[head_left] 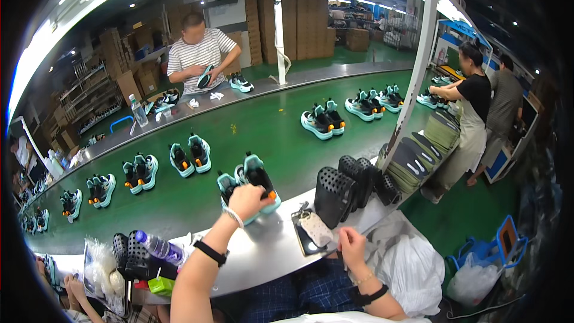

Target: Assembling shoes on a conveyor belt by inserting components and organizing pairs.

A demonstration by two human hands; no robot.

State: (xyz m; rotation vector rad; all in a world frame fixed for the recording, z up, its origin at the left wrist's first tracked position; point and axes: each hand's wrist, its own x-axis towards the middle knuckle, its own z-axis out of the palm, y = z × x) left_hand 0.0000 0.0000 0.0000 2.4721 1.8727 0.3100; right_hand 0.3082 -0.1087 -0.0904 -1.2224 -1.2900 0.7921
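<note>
My left hand (246, 203) reaches over the near edge of the green conveyor belt (251, 125), its fingers curled on a pair of teal-and-black sneakers (258, 178) with orange heel tabs. It hides part of the pair. My right hand (351, 246) is closed above the edge of the metal ledge; whatever its fingers hold, if anything, is too small to make out. Close to it, a pale patterned pouch (315, 229) lies on a dark flat phone-like object (304, 240). Black perforated clogs (335, 194) stand just beyond.
More sneaker pairs (190, 155) line the belt on both sides. Left on the ledge are a purple-capped bottle (160, 247) and a green packet (161, 286). Green folded cloth bundles (414, 157) sit by a white post (415, 78). A person (200, 63) across the belt handles a shoe.
</note>
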